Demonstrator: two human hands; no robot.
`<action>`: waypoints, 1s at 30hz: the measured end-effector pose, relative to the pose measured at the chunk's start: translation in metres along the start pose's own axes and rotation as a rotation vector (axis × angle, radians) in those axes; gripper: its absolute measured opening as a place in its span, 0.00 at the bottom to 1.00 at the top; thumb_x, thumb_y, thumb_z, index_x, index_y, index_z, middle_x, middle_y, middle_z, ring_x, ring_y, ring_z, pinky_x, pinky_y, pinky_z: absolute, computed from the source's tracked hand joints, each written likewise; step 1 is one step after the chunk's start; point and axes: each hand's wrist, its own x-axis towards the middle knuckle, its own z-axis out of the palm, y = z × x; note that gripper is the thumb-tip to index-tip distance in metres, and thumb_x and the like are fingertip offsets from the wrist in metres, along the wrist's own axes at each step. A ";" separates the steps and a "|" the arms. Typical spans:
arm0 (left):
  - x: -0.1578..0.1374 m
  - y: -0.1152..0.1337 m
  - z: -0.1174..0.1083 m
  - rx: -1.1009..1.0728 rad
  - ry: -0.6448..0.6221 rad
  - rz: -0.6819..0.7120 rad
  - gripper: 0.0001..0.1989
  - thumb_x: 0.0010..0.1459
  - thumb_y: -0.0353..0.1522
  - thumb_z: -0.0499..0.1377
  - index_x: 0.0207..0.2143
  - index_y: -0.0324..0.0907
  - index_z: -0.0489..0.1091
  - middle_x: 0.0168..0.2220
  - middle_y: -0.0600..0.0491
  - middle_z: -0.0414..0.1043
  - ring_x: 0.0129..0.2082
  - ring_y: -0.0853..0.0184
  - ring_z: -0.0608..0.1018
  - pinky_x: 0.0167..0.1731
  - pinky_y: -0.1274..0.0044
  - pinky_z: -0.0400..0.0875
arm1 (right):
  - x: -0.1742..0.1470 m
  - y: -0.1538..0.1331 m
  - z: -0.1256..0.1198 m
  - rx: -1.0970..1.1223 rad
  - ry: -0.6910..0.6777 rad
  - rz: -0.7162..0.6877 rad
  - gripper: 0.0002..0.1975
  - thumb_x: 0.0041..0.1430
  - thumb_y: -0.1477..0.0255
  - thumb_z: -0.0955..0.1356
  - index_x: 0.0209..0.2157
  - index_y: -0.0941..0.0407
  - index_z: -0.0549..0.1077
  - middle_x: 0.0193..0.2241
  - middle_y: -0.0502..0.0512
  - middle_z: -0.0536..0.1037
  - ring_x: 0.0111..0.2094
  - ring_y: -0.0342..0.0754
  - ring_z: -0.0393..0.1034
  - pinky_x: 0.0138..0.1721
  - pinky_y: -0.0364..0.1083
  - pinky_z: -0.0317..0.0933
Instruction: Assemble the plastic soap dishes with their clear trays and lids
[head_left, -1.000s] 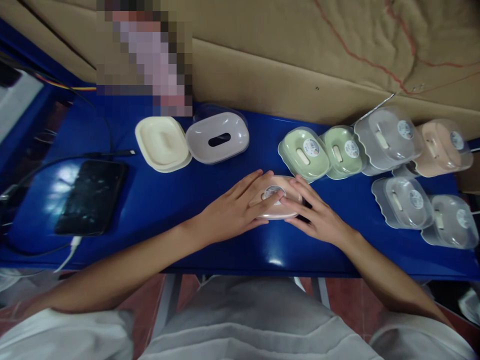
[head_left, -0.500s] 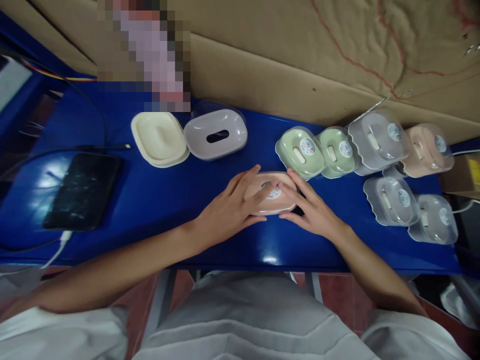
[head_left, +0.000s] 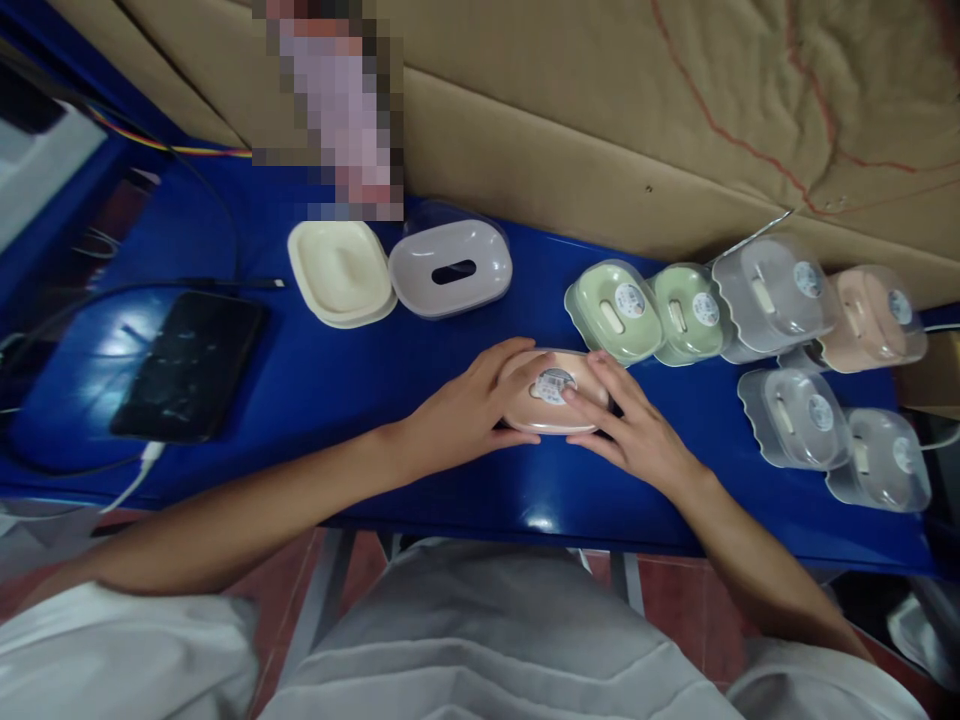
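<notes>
A pink oval plastic container [head_left: 551, 418] is in front of me at the middle of the blue table, with a round printed sticker [head_left: 553, 386] on its top. My left hand [head_left: 491, 400] grips its left end, thumb along the near side and fingers over the far edge. On the right end, my right hand [head_left: 626, 415] holds it the same way, one fingertip touching the sticker's edge. Just beyond it on the right stand two green containers [head_left: 628, 335] under clear covers with similar stickers. The container's underside is hidden.
Grey covered containers [head_left: 799, 425] and a pink covered one [head_left: 874, 310] stand at the right. Behind on the left are a cream dish [head_left: 341, 270] and a lilac tray [head_left: 454, 290] with an oval slot. A black phone-like device [head_left: 187, 365] with cables lies at left.
The view has shifted slightly, so the table's things appear further right. Both hands stay on the pink container; the left index finger has drawn back from the sticker, which now shows more fully.
</notes>
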 end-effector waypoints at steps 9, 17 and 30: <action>0.002 -0.005 -0.011 -0.051 -0.043 0.073 0.49 0.63 0.47 0.69 0.77 0.54 0.46 0.77 0.38 0.48 0.74 0.44 0.62 0.69 0.51 0.67 | 0.000 0.000 -0.005 -0.054 0.125 -0.051 0.43 0.67 0.67 0.75 0.76 0.39 0.53 0.78 0.60 0.50 0.73 0.67 0.59 0.68 0.66 0.66; 0.018 -0.015 -0.049 0.448 0.277 -0.163 0.29 0.70 0.39 0.61 0.70 0.45 0.62 0.71 0.39 0.61 0.73 0.45 0.63 0.72 0.48 0.57 | -0.007 0.021 -0.057 -0.444 0.529 0.420 0.39 0.67 0.52 0.72 0.74 0.47 0.60 0.72 0.66 0.60 0.72 0.71 0.58 0.68 0.70 0.61; 0.015 -0.002 -0.038 0.616 0.160 -0.043 0.14 0.68 0.28 0.57 0.51 0.42 0.79 0.49 0.42 0.80 0.49 0.52 0.82 0.58 0.57 0.71 | -0.004 0.035 -0.033 -0.619 0.358 0.655 0.44 0.72 0.45 0.63 0.77 0.58 0.52 0.75 0.75 0.54 0.75 0.73 0.50 0.67 0.73 0.54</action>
